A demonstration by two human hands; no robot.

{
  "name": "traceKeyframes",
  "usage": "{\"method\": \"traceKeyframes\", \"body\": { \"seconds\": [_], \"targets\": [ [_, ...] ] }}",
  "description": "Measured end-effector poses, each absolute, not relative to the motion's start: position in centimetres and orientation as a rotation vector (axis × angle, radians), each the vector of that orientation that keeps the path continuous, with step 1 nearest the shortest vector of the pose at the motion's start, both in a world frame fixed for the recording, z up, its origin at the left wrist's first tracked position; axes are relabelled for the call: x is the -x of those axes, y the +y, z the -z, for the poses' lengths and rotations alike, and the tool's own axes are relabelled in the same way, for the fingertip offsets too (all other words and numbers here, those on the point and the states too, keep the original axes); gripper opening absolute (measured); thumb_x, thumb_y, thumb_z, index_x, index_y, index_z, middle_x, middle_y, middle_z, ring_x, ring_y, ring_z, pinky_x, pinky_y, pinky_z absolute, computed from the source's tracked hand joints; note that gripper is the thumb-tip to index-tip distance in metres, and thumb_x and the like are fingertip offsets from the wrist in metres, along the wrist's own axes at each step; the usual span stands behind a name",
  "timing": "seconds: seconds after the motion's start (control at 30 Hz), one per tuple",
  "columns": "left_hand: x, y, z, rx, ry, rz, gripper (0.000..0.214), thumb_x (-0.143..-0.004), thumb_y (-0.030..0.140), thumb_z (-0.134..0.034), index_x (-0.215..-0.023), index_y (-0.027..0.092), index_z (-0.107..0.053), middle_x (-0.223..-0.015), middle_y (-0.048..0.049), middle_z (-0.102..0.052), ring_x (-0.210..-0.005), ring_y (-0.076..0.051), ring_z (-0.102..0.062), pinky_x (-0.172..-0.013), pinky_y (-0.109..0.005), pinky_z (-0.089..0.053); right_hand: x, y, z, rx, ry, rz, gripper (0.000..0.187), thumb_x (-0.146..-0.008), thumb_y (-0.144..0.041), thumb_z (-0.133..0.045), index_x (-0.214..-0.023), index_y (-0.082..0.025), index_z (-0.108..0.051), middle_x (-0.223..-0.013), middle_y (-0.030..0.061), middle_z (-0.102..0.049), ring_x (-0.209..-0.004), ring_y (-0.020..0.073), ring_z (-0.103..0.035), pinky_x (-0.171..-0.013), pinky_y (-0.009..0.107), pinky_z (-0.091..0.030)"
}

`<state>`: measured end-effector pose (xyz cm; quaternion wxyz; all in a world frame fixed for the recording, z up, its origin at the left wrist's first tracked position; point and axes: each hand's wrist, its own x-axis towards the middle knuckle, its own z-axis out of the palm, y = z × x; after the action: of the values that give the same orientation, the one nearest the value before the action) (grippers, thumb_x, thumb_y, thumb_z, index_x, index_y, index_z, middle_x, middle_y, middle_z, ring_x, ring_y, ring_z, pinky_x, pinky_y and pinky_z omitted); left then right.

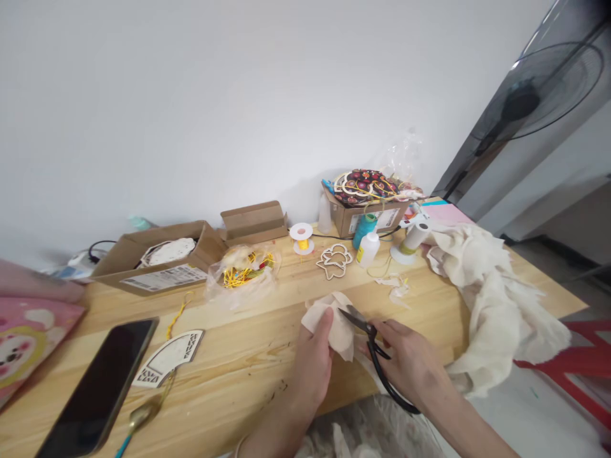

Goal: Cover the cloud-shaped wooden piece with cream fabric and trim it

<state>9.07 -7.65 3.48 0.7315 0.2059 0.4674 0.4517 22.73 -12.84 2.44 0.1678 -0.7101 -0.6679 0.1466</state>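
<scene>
At the wooden table's (238, 346) near edge: one cream cloth piece (342, 338), pinched in your left hand (312, 366); one pair of black scissors (371, 330), your right hand's (411, 360) fingers gripping its handles, blades pointing forward-left, long axis diagonal. One smartphone (102, 388) lies left.

The light in here is bright and soft, palest on the middle of the wall (286, 95), greyer toward its sides. A mild shadow darkens the table (217, 381) between the hands (410, 362). At the right, the fan (522, 100) looks stretched and slanted, the top corner is black, and fine detail smears.
</scene>
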Motion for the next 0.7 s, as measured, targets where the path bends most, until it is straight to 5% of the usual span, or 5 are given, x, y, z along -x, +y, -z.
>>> {"method": "traceKeyframes", "body": {
  "seconds": [0.4, 0.7],
  "targets": [
    [-8.7, -7.8, -4.1, -0.550, 1.077, -0.949, 0.031, -0.070, 0.031, -0.062, -0.096, 0.016, -0.061, -0.097, -0.0066, -0.067, -0.090, -0.022, -0.060, -0.080, -0.030, -0.045, -23.0, -12.0, -2.0, 1.770, -1.644, -1.012, 0.036, -0.081, -0.044, -0.041, -0.064, -0.016, -0.055, -0.053, -0.0030, -0.049, -0.051, 0.0117, -0.046, -0.047, 0.019, -0.030],
    [-9.3, -7.7, -5.1, -0.468, 1.042, -0.968, 0.024, -0.075, 0.023, -0.057, -0.098, 0.019, -0.059, -0.097, -0.0046, -0.067, -0.086, -0.020, -0.062, -0.070, -0.025, -0.049, -22.6, -12.2, -4.0, 2.087, -1.858, -0.488, 0.021, -0.079, -0.036, -0.048, -0.073, -0.019, -0.059, -0.061, 0.0017, -0.059, -0.052, 0.0143, -0.052, -0.050, 0.023, -0.030]
  ]
}}
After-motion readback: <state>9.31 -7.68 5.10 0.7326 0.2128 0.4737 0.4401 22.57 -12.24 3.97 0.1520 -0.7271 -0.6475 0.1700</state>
